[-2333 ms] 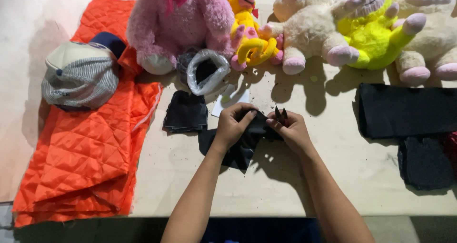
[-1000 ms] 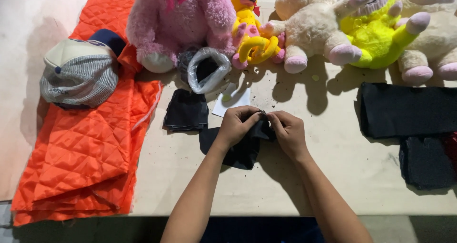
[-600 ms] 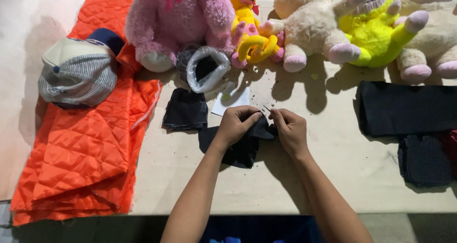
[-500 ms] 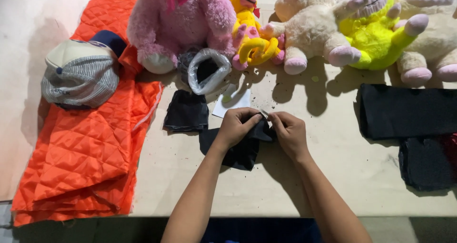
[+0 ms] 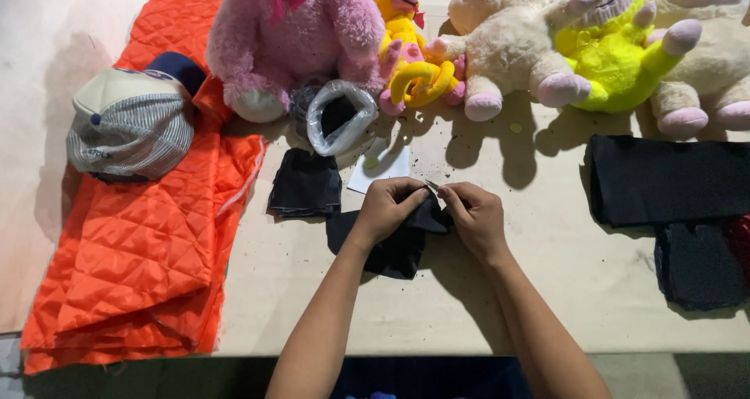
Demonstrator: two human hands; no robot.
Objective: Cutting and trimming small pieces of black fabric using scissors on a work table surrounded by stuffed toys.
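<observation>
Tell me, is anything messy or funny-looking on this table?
A little. Tiny dark specks lie scattered on the table near the plush toys. Both hands, left hand and right hand, pinch a crumpled dark cloth. Nothing looks broken.

Tiny, perhaps metal thing between the fingertips, unidentifiable.

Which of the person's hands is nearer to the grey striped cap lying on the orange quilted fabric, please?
The left. The left hand sits on the dark cloth, right of the cap; the right hand lies farther right, beyond it.
</observation>
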